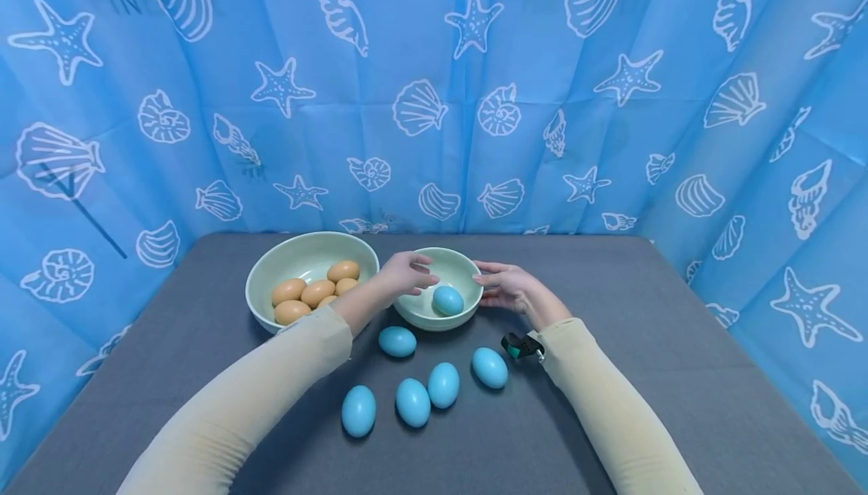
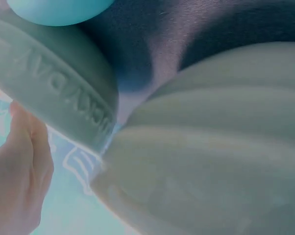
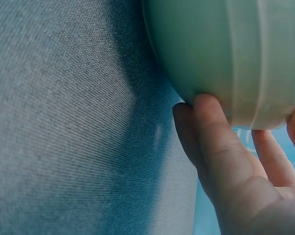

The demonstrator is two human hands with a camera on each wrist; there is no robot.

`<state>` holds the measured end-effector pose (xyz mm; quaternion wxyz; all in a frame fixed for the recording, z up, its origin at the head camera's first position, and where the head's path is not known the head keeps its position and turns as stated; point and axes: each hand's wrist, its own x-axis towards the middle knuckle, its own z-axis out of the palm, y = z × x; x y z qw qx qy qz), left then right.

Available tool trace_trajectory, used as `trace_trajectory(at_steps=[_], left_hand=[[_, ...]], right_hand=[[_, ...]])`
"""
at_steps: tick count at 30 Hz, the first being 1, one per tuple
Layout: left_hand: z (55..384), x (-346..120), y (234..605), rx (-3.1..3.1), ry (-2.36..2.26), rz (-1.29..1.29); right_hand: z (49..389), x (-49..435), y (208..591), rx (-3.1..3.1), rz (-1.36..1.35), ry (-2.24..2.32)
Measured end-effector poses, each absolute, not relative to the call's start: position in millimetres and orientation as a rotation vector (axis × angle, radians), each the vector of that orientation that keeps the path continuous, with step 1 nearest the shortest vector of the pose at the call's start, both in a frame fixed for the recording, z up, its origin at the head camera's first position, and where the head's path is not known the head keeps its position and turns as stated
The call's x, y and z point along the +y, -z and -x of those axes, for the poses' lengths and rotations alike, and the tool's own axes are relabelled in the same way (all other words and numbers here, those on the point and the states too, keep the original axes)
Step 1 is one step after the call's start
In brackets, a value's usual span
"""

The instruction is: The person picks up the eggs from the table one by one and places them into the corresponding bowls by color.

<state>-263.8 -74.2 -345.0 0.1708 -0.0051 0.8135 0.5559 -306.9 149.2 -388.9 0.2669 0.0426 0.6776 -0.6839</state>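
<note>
A small pale-green bowl [image 1: 432, 321] stands at the back middle of the table with one blue egg [image 1: 447, 300] inside. My left hand [image 1: 403, 273] reaches over its left rim, fingers loosely bent above the inside and apart from the egg. On the right side, my right hand [image 1: 511, 288] holds this bowl. Its thumb is by the rim, and in the right wrist view its fingers [image 3: 221, 137] press against the outer wall. Left of it, a large pale-green bowl [image 1: 258, 303] contains several brown eggs [image 1: 318, 293], some hidden behind the left forearm.
Several loose blue eggs [image 1: 413, 402] lie on the grey table [image 1: 610, 404] in front of the small bowl. A blue curtain [image 1: 420, 43] with shell patterns hangs behind the table and along its sides. A small black device [image 1: 521, 346] sits at the right cuff.
</note>
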Motion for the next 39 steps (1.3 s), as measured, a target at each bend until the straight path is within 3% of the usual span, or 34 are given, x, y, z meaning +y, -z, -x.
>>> trace_trajectory(at_steps=[25, 39], left_hand=[[191, -139, 338, 2.289, -1.612, -0.087], [159, -172, 354, 2.225, -1.525, -0.452]], right_hand=[[306, 152, 387, 1.832, -0.084, 1.828], [305, 151, 388, 1.842, -0.077, 1.822]])
